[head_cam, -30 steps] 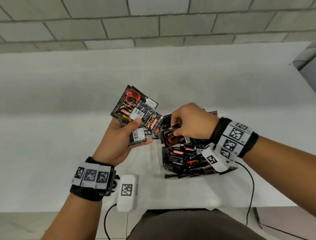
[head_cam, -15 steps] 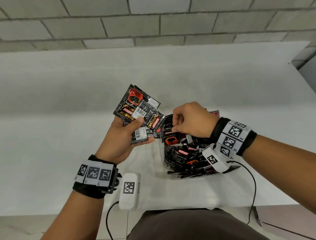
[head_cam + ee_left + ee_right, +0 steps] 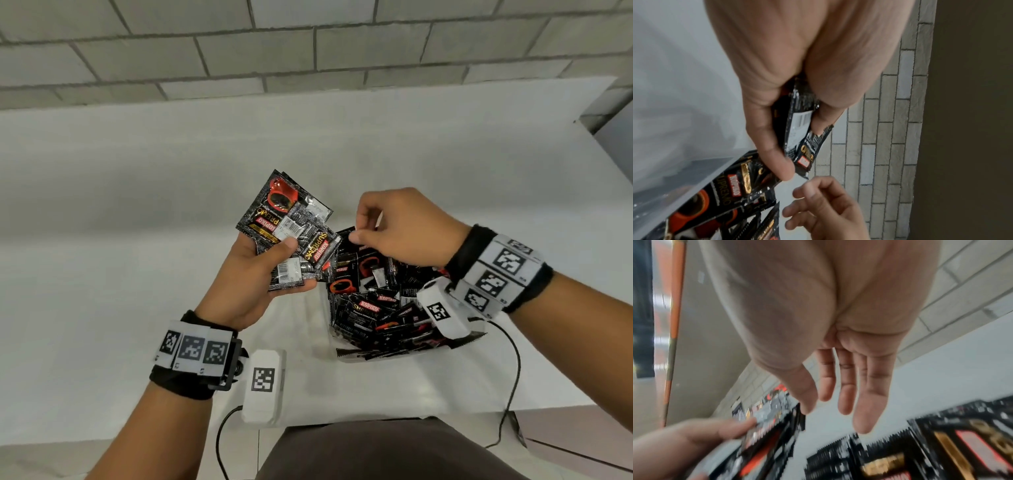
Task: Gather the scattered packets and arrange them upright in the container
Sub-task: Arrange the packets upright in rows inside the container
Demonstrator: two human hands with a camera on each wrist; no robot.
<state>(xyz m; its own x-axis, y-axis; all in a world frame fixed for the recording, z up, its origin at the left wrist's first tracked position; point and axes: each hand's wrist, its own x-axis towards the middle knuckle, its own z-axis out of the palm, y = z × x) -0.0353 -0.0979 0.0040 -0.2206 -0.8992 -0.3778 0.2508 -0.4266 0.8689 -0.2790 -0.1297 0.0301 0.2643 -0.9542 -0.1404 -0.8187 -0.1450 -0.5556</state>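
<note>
The left hand [image 3: 255,274] grasps a fan of packets [image 3: 291,229]; the right hand [image 3: 397,228] is released, empty. Better take 1 packet and stand it straight in the container [image 3: 404,354].

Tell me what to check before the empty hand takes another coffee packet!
1. Right hand free: ok, fingers relaxed, nothing in them.
2. Left hand grip on its fan of Kopiko coffee packets: ok, thumb presses on top.
3. Right hand near the fan: ok, close beside it above the clear container.
4. Packets in the container upright: not ok, many lean at angles.
5. Room left inside: cannot tell.
</note>
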